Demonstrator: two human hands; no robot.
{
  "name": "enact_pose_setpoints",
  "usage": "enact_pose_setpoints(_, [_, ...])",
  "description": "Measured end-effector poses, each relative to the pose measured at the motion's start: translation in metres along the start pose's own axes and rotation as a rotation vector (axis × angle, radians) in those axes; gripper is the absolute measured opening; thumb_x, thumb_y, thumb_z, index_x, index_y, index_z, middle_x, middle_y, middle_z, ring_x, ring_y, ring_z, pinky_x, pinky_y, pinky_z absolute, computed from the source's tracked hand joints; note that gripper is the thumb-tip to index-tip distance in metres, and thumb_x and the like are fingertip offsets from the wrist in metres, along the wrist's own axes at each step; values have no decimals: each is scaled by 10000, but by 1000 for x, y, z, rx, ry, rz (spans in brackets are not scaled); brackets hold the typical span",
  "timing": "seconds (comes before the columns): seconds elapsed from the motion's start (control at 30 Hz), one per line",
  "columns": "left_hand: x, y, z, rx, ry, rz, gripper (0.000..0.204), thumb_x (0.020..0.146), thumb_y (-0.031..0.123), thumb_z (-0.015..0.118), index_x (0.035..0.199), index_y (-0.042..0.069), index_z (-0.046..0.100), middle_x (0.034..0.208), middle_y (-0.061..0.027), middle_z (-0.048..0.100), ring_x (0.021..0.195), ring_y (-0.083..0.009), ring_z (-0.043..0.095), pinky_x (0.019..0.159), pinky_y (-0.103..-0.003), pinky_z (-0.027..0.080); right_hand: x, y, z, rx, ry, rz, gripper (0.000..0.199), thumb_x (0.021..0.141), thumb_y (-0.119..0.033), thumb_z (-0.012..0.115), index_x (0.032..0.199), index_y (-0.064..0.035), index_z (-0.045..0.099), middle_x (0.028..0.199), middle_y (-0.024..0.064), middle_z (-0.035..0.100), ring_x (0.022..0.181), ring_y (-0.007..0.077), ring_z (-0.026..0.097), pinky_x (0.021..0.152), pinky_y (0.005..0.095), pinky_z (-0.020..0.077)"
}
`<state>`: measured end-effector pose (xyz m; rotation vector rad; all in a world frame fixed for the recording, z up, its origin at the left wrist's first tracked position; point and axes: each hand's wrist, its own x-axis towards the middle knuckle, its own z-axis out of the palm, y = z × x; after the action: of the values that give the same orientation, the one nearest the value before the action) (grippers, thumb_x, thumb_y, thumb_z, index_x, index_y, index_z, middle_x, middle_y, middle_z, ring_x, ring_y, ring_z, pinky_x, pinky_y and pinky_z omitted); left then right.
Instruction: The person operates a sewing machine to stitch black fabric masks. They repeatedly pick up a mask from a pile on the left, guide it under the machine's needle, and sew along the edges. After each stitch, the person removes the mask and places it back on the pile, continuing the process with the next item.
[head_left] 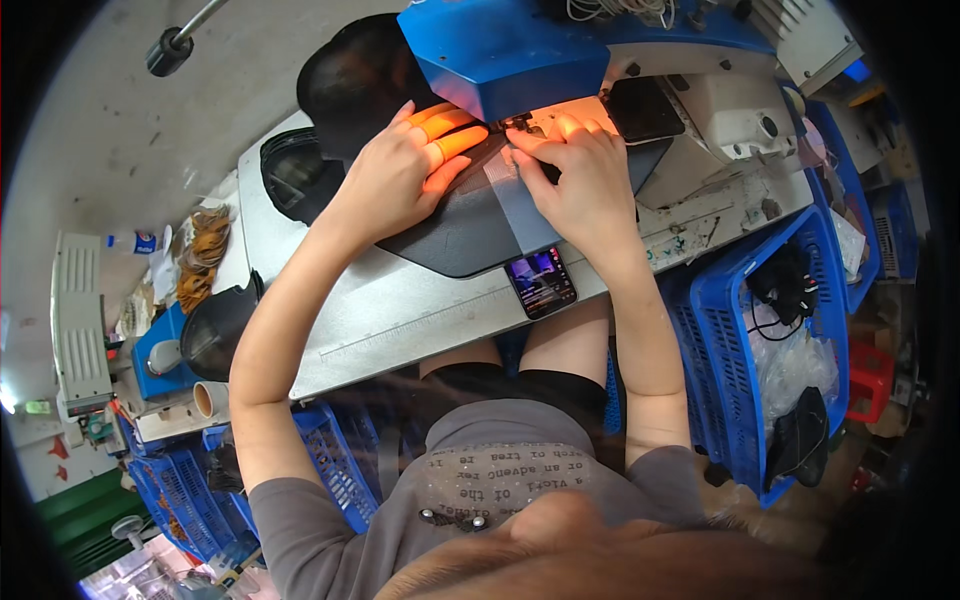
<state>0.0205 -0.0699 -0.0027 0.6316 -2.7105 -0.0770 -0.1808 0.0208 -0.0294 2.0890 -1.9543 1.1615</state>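
My left hand lies with fingers stretched over a dark, flat sheet piece, its fingertips near the needle area of a blue-headed sewing machine. Opposite it, my right hand has thumb and forefinger pinched close to the presser foot; what sits between them is too small to make out. A greyish, see-through strip runs across the dark piece toward that pinch. Orange lamp light falls on both hands' fingers. Behind my left hand, a rounded black piece stands up beside the machine.
A lit phone lies at the table's near edge, by a printed ruler scale. Another black moulded piece rests on the table's left. Blue crates with bags and black pieces stand at right; a second machine is at left.
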Motion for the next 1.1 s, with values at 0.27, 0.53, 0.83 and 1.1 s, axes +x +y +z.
enact_pose_setpoints(0.27, [13, -17, -5, 17, 6, 133, 313, 905, 246, 641, 1168, 82, 685, 1156, -127, 648, 1114, -307, 578, 1136, -518, 314, -6, 7, -2, 123, 121, 44, 140, 809, -173, 701, 913, -111, 773, 785, 64, 630, 815, 250, 609, 801, 379, 453])
enact_pose_setpoints(0.53, [7, -17, -2, 70, -41, 32, 322, 922, 281, 641, 1184, 97, 678, 1219, -112, 640, 1158, -308, 564, 1147, -557, 280, -18, 25, -16, 288, 191, -45, 101, 770, -71, 712, 865, -67, 748, 780, 48, 620, 735, 244, 596, 671, 349, 482])
enact_pose_setpoints(0.83, [7, -6, -3, 113, -3, 10, 312, 923, 258, 636, 1167, 71, 689, 1159, -132, 662, 1103, -308, 601, 1119, -490, 350, -18, 27, -13, 269, 208, -70, 90, 762, -68, 710, 845, -73, 746, 777, 48, 615, 737, 239, 597, 660, 349, 481])
enact_pose_setpoints(1.1, [10, 35, 1, 190, -8, -213, 337, 938, 230, 593, 1173, 3, 677, 1180, -167, 630, 962, -352, 616, 853, -413, 510, -18, 27, -11, 257, 230, -69, 75, 758, -81, 716, 827, -77, 745, 758, 50, 612, 734, 246, 601, 655, 355, 483])
